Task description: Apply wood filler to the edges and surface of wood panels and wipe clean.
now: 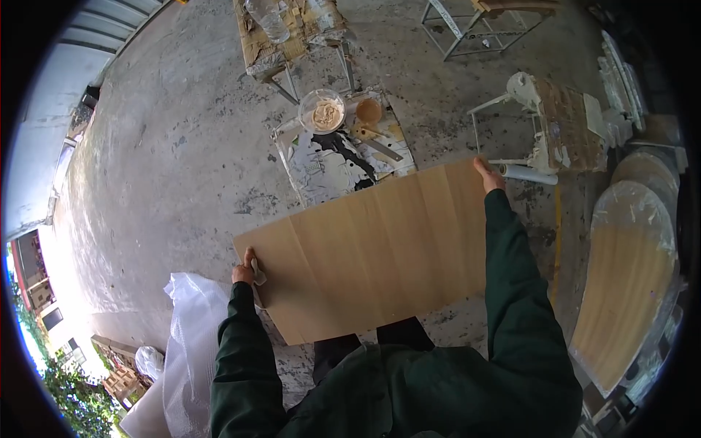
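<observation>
A large wooden panel (380, 248) with a light brown grain is held out in front of my body, its right side farther from me. My left hand (243, 270) grips the panel's left edge, thumb on the top face. A small pale piece, perhaps a rag, shows beside that thumb (258, 273). At the far right corner, my right hand (489, 176) is closed round the edge, its thumb on top. The fingers under the panel are hidden on both sides.
Beyond the panel, a stained low table (307, 175) bears a bowl of beige paste (326, 113), a brown tub (369, 111) and a scraper (383, 150). Bubble wrap (191, 328) stands at left. Right are a crusted stool (569, 124), a white roll (529, 174) and a wrapped wooden board (628, 270).
</observation>
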The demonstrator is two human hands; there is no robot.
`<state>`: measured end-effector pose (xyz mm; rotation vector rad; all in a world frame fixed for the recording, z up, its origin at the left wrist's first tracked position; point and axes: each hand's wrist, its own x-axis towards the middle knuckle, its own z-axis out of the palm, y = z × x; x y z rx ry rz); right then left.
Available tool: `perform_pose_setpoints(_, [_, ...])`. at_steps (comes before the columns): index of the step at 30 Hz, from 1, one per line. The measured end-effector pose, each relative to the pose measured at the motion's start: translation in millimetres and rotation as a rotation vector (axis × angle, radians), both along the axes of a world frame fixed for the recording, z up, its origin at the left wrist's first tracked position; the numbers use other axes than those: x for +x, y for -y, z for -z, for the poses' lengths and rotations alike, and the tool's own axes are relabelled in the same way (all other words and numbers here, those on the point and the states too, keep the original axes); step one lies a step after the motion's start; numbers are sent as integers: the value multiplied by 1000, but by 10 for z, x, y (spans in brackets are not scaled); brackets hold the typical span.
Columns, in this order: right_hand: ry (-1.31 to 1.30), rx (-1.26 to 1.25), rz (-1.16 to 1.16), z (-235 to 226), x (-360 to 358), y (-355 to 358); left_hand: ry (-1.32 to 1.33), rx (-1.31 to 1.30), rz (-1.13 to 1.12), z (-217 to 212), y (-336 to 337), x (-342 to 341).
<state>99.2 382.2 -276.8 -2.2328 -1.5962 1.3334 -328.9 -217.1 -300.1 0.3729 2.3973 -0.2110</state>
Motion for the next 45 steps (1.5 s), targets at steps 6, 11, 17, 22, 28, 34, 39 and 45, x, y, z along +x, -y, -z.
perform_pose_setpoints(6, [117,77,4,166,193,-442,1,71,-108,119,-818,-40])
perform_pose_setpoints(11, [95,15,-96,229,-79,-416,-77,-41,-223,203,-729,-232])
perform_pose_setpoints(17, [205,69,-31,219,-116,-350,-93,165,-214,-4,-873,-41])
perform_pose_setpoints(22, [174,177,-143,251,-155,-295,-402,368,-505,-515,-1050,322])
perform_pose_setpoints(28, [528,594,-210,214,-55,-32,-316,824,-798,-1029,-1121,1097])
perform_pose_setpoints(34, [-361,599,-675,-715,-704,1849,154,1108,-1310,-1574,-1559,2217])
perform_pose_setpoints(39, [-863,-131,-926,-1475,-681,3344,1005,983,-1850,-1595,-1566,2971])
perform_pose_setpoints(45, [-536,-77,-359,-995,33,2796,521,703,-840,-1366,-875,2508])
